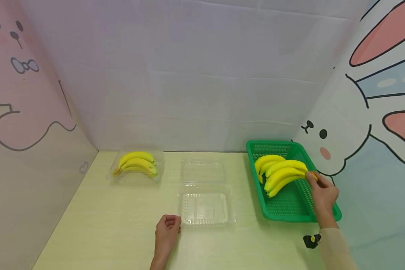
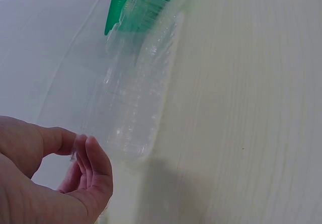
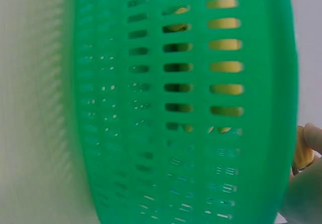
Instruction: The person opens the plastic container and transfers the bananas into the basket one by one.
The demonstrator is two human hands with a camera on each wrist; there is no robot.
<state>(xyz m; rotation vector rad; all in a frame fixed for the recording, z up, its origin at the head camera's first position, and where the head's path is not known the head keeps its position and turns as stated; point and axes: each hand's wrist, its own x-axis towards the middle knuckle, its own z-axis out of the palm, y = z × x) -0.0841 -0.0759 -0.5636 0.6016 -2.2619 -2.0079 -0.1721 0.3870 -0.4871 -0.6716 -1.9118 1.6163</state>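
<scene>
My right hand grips the stem end of a bunch of yellow bananas at the right side of a green basket. In the right wrist view, the basket wall hides most of the bananas, and only part of the hand shows at the edge. A clear plastic clamshell box lies opened flat on the table. My left hand pinches its near left corner between thumb and fingers; the left wrist view shows this hand beside the box wall.
Another clear box with bananas inside stands at the back left. More bananas lie in the basket's left part. A small black object is near the right forearm. Cloth walls surround the table at the back and sides.
</scene>
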